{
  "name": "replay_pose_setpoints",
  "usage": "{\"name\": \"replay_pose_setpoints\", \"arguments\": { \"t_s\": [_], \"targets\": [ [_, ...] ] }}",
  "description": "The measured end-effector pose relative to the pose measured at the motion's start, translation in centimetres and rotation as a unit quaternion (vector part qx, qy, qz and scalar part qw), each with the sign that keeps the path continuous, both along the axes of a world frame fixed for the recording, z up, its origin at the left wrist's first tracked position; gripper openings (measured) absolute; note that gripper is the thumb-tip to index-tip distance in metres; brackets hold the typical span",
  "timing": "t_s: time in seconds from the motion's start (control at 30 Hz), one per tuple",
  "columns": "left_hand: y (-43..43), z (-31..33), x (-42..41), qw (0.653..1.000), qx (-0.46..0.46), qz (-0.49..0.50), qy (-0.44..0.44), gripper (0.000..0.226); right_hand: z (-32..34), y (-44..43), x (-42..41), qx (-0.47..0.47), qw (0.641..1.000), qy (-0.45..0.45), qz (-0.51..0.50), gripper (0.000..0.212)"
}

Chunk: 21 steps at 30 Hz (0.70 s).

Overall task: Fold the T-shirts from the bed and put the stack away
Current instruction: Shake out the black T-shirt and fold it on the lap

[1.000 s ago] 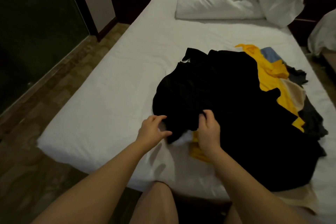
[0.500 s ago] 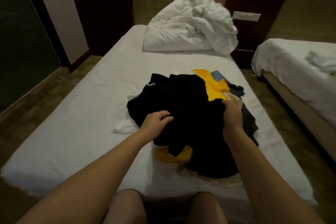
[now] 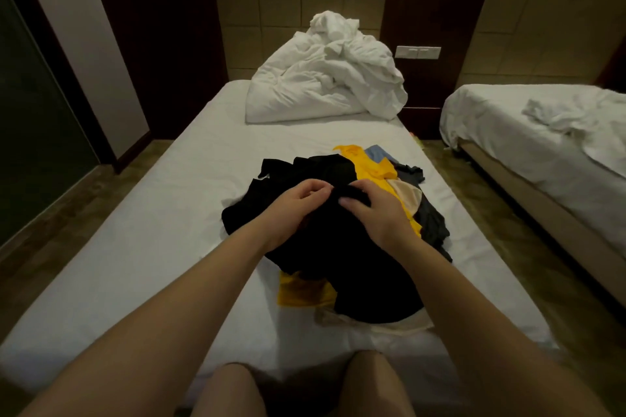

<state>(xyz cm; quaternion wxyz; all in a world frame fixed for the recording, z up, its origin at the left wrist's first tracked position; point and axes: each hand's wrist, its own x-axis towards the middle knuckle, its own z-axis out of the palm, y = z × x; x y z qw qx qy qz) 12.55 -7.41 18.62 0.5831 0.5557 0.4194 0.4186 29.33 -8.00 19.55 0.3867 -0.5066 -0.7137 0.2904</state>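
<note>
T-shirts (image 3: 342,281) in a heap on the bed (image 3: 162,247), both hands on the black one

The heap lay in the middle of the white bed, a bit to the right side. A black T-shirt (image 3: 338,257) was on top and covered most of it. The left hand (image 3: 298,203) had its fingers curled and pinched a fold of the black T-shirt near the top of the heap. The right hand (image 3: 376,210) was just beside it, and its thumb and fingers gripped the same bunched-up black cloth. The two hands were almost touching.

A yellow T-shirt (image 3: 366,166) stuck out from under the black one at the far side and again at the near side. A bit of blue cloth (image 3: 377,153) showed behind the yellow. A cream piece (image 3: 404,196) and a dark grey piece (image 3: 433,227) lay on the right of the heap.

A crumpled white blanket (image 3: 325,85) sat at the far end of the bed. A wall switch (image 3: 418,52) was on the dark panel behind it. A second bed (image 3: 542,152) with white sheets stood to the right. The person's bare knees (image 3: 376,382) showed at the near edge.
</note>
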Motion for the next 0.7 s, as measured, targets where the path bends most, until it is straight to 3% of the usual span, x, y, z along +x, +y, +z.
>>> {"name": "replay_pose_setpoints", "arguments": {
  "t_s": [0.07, 0.1, 0.17, 0.2, 0.27, 0.37, 0.43, 0.53, 0.63, 0.7],
  "targets": [
    [-0.4, -0.1, 0.1, 0.998, 0.016, -0.016, 0.065, 0.023, 1.0, 0.1, 0.6, -0.012, 0.996, 0.091, -0.017, 0.001],
    [-0.6, -0.3, 0.5, 0.994, 0.028, -0.023, 0.103, 0.029, 1.6, 0.1, 0.9, -0.044, 0.985, 0.168, 0.000, 0.005],
    [-1.0, -0.5, 1.5, 0.988, 0.042, -0.020, 0.144, 0.026, 2.8, -0.1, 1.7, -0.153, 0.929, 0.333, 0.046, 0.013],
    [-1.1, -0.4, 1.8, 0.990, 0.036, -0.010, 0.139, 0.018, 3.2, 0.0, 2.3, -0.194, 0.904, 0.378, 0.055, 0.016],
    [-1.0, 0.0, 1.8, 0.998, 0.000, 0.011, 0.061, 0.013, 3.4, 0.9, 3.9, -0.221, 0.890, 0.398, 0.037, 0.026],
    [-0.8, 1.3, 1.2, 0.999, 0.003, 0.033, -0.008, 0.014, 3.0, 2.3, 6.9, -0.229, 0.886, 0.397, -0.066, 0.044],
    [-1.1, 2.4, 1.4, 0.998, 0.036, 0.038, 0.021, 0.015, 3.0, 2.7, 8.4, -0.239, 0.887, 0.387, -0.079, 0.022],
    [-1.4, 4.5, 2.3, 0.996, 0.063, 0.053, 0.046, 0.014, 3.7, 1.8, 8.6, -0.225, 0.938, 0.259, -0.045, 0.016],
    [-1.7, 6.4, 3.1, 0.992, 0.085, 0.051, 0.076, 0.014, 5.3, 0.4, 7.1, -0.119, 0.986, 0.119, 0.016, 0.047],
    [-2.0, 7.6, 3.4, 0.988, 0.101, 0.029, 0.116, 0.017, 7.1, -0.5, 5.3, -0.074, 0.994, 0.039, 0.072, 0.053]
  ]
}}
